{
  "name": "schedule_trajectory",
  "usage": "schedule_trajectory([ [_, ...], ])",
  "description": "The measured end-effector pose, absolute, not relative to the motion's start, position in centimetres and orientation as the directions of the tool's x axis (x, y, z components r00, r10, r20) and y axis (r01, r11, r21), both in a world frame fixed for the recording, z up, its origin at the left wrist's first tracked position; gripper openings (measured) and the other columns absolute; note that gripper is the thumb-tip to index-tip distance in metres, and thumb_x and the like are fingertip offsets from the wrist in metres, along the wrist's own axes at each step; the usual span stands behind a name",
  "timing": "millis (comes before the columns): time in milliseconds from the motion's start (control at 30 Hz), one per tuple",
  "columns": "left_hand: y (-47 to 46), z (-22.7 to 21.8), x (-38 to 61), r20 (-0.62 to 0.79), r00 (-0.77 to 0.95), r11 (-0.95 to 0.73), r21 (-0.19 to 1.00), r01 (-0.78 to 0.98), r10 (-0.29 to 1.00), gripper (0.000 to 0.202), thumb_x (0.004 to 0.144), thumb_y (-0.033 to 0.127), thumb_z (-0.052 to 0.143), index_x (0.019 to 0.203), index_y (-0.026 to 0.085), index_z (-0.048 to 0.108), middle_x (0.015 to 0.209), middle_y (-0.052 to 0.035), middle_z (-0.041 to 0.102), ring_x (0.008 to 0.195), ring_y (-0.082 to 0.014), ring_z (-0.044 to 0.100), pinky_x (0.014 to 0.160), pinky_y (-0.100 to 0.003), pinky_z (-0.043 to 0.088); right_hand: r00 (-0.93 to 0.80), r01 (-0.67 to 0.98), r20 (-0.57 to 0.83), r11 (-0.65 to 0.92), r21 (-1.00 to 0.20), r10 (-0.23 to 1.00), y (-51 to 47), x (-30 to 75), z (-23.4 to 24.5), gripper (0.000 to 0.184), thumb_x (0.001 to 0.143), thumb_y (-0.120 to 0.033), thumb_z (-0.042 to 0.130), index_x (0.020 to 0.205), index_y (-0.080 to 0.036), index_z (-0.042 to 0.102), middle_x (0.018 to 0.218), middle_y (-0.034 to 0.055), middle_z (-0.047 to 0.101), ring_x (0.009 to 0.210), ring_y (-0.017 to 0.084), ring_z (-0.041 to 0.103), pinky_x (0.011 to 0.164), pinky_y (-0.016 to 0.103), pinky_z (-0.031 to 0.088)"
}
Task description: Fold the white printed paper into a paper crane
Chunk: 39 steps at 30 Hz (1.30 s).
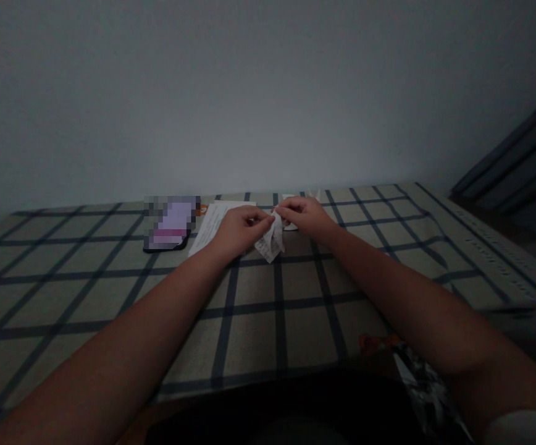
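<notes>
Between my hands hangs a crumpled white piece of paper (272, 242), its lower end drooping above the checked cloth. My left hand (242, 228) pinches it from the left, thumb and fingers pressed together. From the right, my right hand (302, 213) grips its upper edge with the fingertips. Both hands nearly meet at the top of the paper. Behind and left of my left hand lies a white printed sheet (207, 224), partly covered by that hand. Another small white item (290, 227) shows under my right hand, mostly hidden.
A phone (173, 222) with a lit, blurred screen lies left of the printed sheet. The checked tablecloth (259, 334) covers the table, which stands against a pale wall (268, 99). Dark curtain fabric (522, 148) hangs at the right. Something orange and shiny (379, 342) sits near the front edge.
</notes>
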<state>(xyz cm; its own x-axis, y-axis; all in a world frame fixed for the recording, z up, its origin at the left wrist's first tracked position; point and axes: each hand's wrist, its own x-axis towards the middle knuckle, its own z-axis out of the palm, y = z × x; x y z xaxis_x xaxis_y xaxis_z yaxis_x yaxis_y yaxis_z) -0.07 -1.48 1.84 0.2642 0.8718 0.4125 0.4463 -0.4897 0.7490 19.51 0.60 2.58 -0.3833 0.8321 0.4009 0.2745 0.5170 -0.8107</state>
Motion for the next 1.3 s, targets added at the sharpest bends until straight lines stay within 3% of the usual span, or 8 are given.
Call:
schedule_trajectory([
  [133,-1.3,1.7,-0.2,0.427,0.279,-0.51,0.721,0.469,0.86,0.03,0.084,0.044,0.063,0.078,0.016,0.074,0.076,-0.0051,0.071,0.066,-0.0155,0.06,0.059,-0.026,0.043,-0.376,0.29,0.402,0.518,-0.805,0.835,0.3,19.5,2.9,0.031,0.085,-0.038,0.054,0.065,-0.016,0.06,0.064,-0.0003,0.056,0.064,0.012,0.051,0.063,0.027,0.039],
  [333,-1.4,1.9,-0.2,0.439,0.289,-0.525,0.709,0.47,0.851,0.031,0.084,0.044,0.064,0.078,0.015,0.074,0.074,-0.0047,0.07,0.064,-0.0151,0.059,0.059,-0.026,0.043,-0.405,0.233,0.33,0.446,-0.864,0.852,0.6,19.4,2.6,0.032,0.082,-0.045,0.06,0.078,-0.015,0.065,0.07,0.0004,0.059,0.063,0.011,0.052,0.061,0.026,0.041],
  [500,-1.6,2.1,0.0,0.43,0.293,-0.52,0.718,0.462,0.854,0.031,0.085,0.044,0.063,0.079,0.016,0.074,0.076,-0.005,0.071,0.067,-0.0156,0.061,0.06,-0.026,0.044,-0.389,0.267,0.394,0.511,-0.817,0.833,0.7,19.4,2.4,0.034,0.084,-0.047,0.06,0.072,-0.015,0.064,0.064,-0.0009,0.056,0.064,0.011,0.05,0.062,0.026,0.039],
  [833,-1.6,2.0,0.2,0.375,0.271,-0.458,0.797,0.394,0.886,0.028,0.082,0.043,0.066,0.084,0.016,0.074,0.086,-0.0069,0.074,0.076,-0.0188,0.065,0.068,-0.028,0.049,-0.338,0.252,0.398,0.489,-0.835,0.853,0.1,19.5,3.1,0.033,0.088,-0.042,0.051,0.067,-0.018,0.059,0.064,0.0001,0.055,0.063,0.013,0.05,0.063,0.027,0.041],
  [967,-1.5,1.9,0.1,0.38,0.221,-0.437,0.824,0.36,0.898,0.029,0.081,0.044,0.068,0.085,0.016,0.075,0.086,-0.0065,0.074,0.077,-0.0191,0.065,0.069,-0.028,0.049,-0.375,0.211,0.398,0.495,-0.843,0.837,0.6,19.4,2.5,0.032,0.084,-0.047,0.06,0.08,-0.016,0.065,0.071,0.0003,0.058,0.066,0.013,0.051,0.063,0.027,0.041],
  [1100,-1.3,1.9,0.1,0.374,0.203,-0.423,0.836,0.348,0.905,0.028,0.08,0.044,0.069,0.084,0.016,0.075,0.085,-0.0056,0.074,0.078,-0.0189,0.065,0.073,-0.029,0.049,-0.354,0.258,0.452,0.55,-0.794,0.819,1.2,19.5,2.0,0.03,0.08,-0.045,0.066,0.079,-0.015,0.065,0.076,0.0013,0.06,0.072,0.013,0.052,0.068,0.027,0.041],
  [1300,-0.8,1.6,0.1,0.325,0.201,-0.368,0.898,0.241,0.924,0.031,0.078,0.042,0.07,0.096,0.018,0.075,0.1,-0.0077,0.075,0.092,-0.0215,0.067,0.084,-0.033,0.051,-0.26,0.237,0.49,0.546,-0.803,0.832,1.0,19.6,2.3,0.03,0.081,-0.046,0.065,0.08,-0.017,0.064,0.077,0.0015,0.06,0.074,0.014,0.053,0.069,0.028,0.042],
])
